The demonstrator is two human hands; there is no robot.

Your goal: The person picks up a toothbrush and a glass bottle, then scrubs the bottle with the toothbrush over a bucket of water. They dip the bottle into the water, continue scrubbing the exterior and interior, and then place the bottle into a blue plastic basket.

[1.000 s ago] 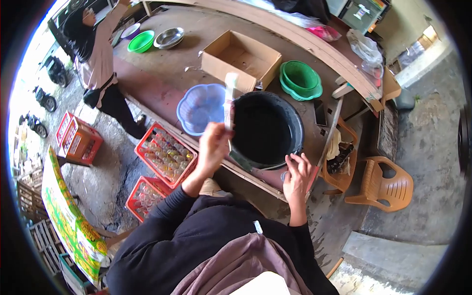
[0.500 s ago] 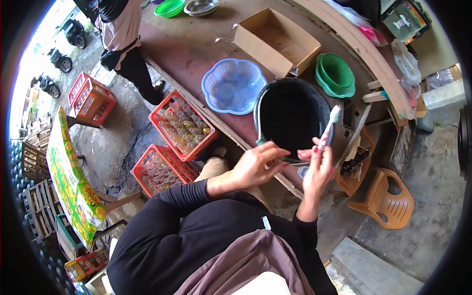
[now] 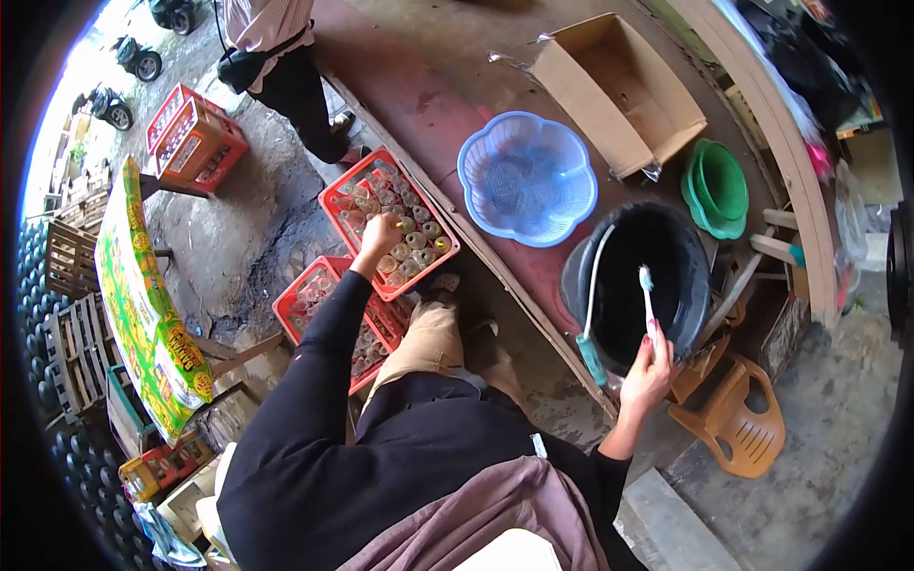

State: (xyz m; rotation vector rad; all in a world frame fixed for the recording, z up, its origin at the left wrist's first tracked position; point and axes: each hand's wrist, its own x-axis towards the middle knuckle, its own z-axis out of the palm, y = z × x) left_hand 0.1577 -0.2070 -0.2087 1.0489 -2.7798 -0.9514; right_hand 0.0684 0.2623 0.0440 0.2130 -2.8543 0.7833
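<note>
My left hand (image 3: 381, 235) is down among the glass bottles (image 3: 415, 240) in the upper red crate (image 3: 333, 211). Its fingers are curled, and what lies between them is hidden. A toothbrush (image 3: 648, 303) with a white and red handle is held upright in my right hand (image 3: 647, 374), bristles up. That hand is at the near rim of a black bucket (image 3: 572, 285), whose handle hangs on its left side with a teal grip.
A blue scalloped basin (image 3: 528, 181), a cardboard box (image 3: 614, 95) and green basins (image 3: 721, 190) sit on the wooden platform. Another bottle crate (image 3: 286, 303) is beside my leg. A brown plastic chair (image 3: 747, 419) stands right; a person (image 3: 305, 114) stands at upper left.
My left hand has moved from beside the bucket, left and away, into the bottle crate. My right hand still holds the toothbrush, slightly lower. The view has shifted left.
</note>
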